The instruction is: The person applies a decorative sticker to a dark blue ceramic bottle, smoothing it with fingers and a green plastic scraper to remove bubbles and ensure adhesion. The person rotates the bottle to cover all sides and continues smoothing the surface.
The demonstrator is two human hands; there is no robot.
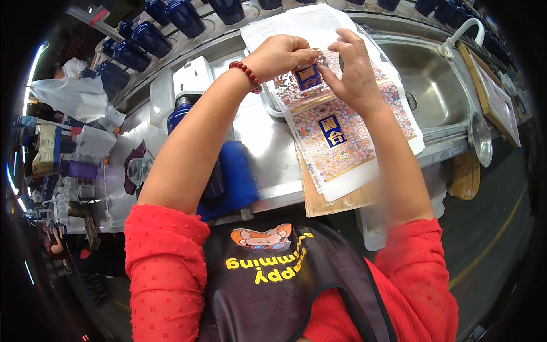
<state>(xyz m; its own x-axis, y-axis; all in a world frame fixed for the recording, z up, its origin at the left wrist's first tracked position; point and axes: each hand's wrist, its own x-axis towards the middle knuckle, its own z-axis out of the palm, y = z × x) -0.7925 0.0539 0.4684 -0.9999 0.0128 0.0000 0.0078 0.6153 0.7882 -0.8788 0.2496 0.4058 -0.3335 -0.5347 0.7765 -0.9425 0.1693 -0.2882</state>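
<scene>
A stack of white sheets carrying patterned labels [336,137], each with a blue square, lies on the steel counter [262,142] on a brown board [342,202]. My left hand [279,54], with a red bead bracelet on its wrist, pinches the top edge of a label near the stack's far end. My right hand [356,71] rests on the same label, fingertips meeting the left hand's at that edge. The label's upper edge is partly hidden by my fingers.
A steel sink [433,85] with a white tap [464,31] sits to the right. Several dark blue bottles [151,37] line the back. One blue bottle [182,111] lies under my left forearm on a blue cloth [239,179]. Boxes and bags crowd the left.
</scene>
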